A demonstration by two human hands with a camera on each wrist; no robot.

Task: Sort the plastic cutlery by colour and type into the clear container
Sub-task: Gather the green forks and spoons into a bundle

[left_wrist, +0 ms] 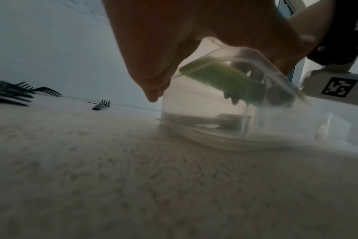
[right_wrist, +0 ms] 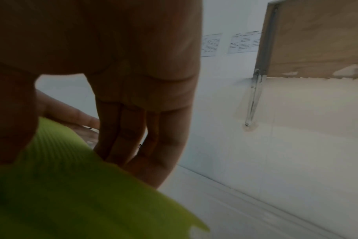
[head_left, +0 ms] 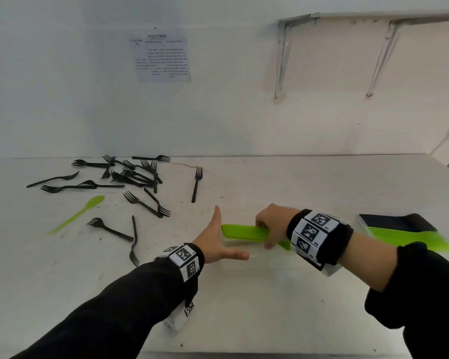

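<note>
On the white printed paper sheet taped to the wall, only the bold header word "TRACE" can be read, the columns of small print beneath it being too blurred to make out.

A pale, speckled surface meets a plain white wall bearing a printed paper notice and a bracketed wooden shelf.
</note>
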